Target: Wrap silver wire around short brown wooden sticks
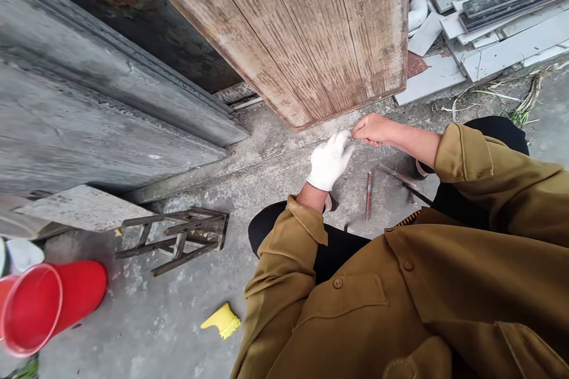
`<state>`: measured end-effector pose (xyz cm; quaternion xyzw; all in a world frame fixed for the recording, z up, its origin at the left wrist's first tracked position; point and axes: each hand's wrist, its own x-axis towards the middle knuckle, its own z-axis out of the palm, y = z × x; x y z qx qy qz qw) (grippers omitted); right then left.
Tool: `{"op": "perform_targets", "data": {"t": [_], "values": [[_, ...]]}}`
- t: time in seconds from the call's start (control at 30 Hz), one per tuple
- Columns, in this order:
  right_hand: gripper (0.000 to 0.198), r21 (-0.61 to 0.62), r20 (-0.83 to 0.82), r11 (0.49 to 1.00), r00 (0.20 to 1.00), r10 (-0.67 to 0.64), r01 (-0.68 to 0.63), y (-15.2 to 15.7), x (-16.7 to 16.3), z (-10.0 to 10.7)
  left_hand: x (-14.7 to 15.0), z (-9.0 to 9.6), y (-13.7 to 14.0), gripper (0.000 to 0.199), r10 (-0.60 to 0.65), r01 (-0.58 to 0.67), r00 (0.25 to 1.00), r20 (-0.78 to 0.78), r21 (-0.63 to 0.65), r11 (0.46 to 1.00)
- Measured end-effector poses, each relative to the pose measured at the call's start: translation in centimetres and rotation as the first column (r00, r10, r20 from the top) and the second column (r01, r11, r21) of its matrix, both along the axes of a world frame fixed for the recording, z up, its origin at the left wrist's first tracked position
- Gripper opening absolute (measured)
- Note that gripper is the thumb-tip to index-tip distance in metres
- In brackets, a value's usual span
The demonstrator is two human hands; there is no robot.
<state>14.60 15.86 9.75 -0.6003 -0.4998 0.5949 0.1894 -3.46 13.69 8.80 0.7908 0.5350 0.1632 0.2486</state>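
My left hand [329, 161], in a white glove, is closed with its fingers curled, held above the concrete ground. Just to its right is my bare right hand [372, 129], its fingertips pinched together and meeting the glove's fingertips. Whatever lies between the fingers is too small to make out; a faint thin strand seems to hang by my right hand. Below, between my feet, a short reddish-brown stick [368, 195] lies on the ground. Beside it is a second stick [397, 174] with thin wire or string about it.
A wooden plank panel [320, 29] stands directly ahead. Left are grey slabs [111, 112], a small wooden stool [178, 237] lying on its side and a red bucket [80, 299]. A yellow glove-like piece [223, 321] lies behind. Stacked white tiles and boards [511, 47] fill the far right.
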Motion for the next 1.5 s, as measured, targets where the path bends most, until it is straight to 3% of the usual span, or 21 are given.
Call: {"op": "perform_targets", "data": {"t": [0.23, 0.4, 0.5, 0.53, 0.6, 0.67, 0.73, 0.83, 0.9, 0.93, 1.0, 1.07, 1.13, 1.2, 1.3, 1.5], "values": [[0.011, -0.072, -0.071, 0.995, 0.995, -0.075, 0.070, -0.2, -0.2, -0.4, -0.1, -1.4, 0.1, 0.033, -0.060, 0.090, 0.974, -0.217, 0.133, 0.987], [0.007, -0.045, -0.003, 0.996, 0.997, -0.072, 0.072, -0.3, -0.6, -0.6, 0.3, -1.5, 0.0, 0.026, -0.007, 0.034, 0.983, -0.185, 0.139, 0.990], [0.007, 0.098, 0.131, 0.995, 0.991, -0.017, 0.004, -0.5, -1.0, -0.9, 0.8, -1.4, 0.1, 0.019, 0.072, -0.065, 0.994, -0.078, 0.098, 0.993], [0.008, 0.198, 0.206, 0.979, 0.978, 0.007, -0.049, -0.6, -1.1, -1.1, 0.9, -1.3, 0.2, 0.016, 0.114, -0.114, 0.993, -0.004, 0.048, 0.992], [0.011, 0.407, 0.381, 0.891, 0.924, 0.035, -0.201, -0.8, -1.1, -1.4, 1.0, -1.4, 0.4, 0.010, 0.243, -0.207, 0.946, 0.215, -0.175, 0.962], [0.018, 0.517, 0.525, 0.775, 0.850, 0.049, -0.364, -0.9, -1.0, -1.7, 1.1, -1.6, 0.6, 0.007, 0.413, -0.194, 0.811, 0.414, -0.476, 0.858], [0.023, 0.527, 0.589, 0.703, 0.801, 0.101, -0.477, -0.9, -0.7, -1.7, 0.9, -1.7, 0.7, 0.010, 0.524, -0.111, 0.691, 0.497, -0.644, 0.757], [0.019, 0.532, 0.535, 0.683, 0.824, 0.188, -0.501, -0.6, -0.3, -1.4, 0.5, -1.7, 0.7, 0.013, 0.544, -0.040, 0.656, 0.523, -0.695, 0.717], [0.013, 0.500, 0.410, 0.766, 0.890, 0.202, -0.404, -0.4, -0.3, -1.0, 0.1, -1.5, 0.5, 0.014, 0.533, 0.017, 0.644, 0.549, -0.706, 0.708], [0.011, 0.443, 0.328, 0.836, 0.926, 0.186, -0.324, -0.3, -0.3, -0.8, 0.0, -1.3, 0.4, 0.015, 0.514, 0.020, 0.649, 0.561, -0.688, 0.726], [0.007, 0.249, 0.161, 0.957, 0.981, 0.107, -0.145, -0.2, -0.3, -0.4, -0.3, -1.0, 0.2, 0.017, 0.426, -0.059, 0.715, 0.554, -0.560, 0.827], [0.006, 0.058, 0.034, 0.998, 0.999, 0.031, -0.033, -0.1, -0.3, -0.2, -0.6, -0.8, -0.2, 0.022, 0.269, -0.142, 0.851, 0.451, -0.295, 0.945], [0.011, -0.043, -0.046, 0.999, 0.999, -0.002, 0.000, 0.0, 0.0, -0.1, -0.7, -0.8, -0.5, 0.028, 0.092, -0.085, 0.966, 0.241, -0.038, 0.996], [0.014, -0.099, -0.097, 0.995, 0.995, -0.004, -0.006, 0.2, 0.3, -0.2, -0.6, -1.0, -0.6, 0.027, -0.036, 0.034, 0.999, 0.014, 0.103, 0.994], [0.019, -0.160, -0.159, 0.986, 0.987, 0.024, -0.050, 0.5, 0.8, -0.4, -0.5, -1.6, -0.4, 0.028, -0.075, 0.118, 0.975, -0.208, 0.207, 0.971], [0.032, -0.240, -0.240, 0.964, 0.969, 0.057, -0.116, 0.6, 1.1, 0.1, -0.6, -2.0, 0.0, 0.031, -0.085, 0.183, 0.941, -0.327, 0.284, 0.941]]}}
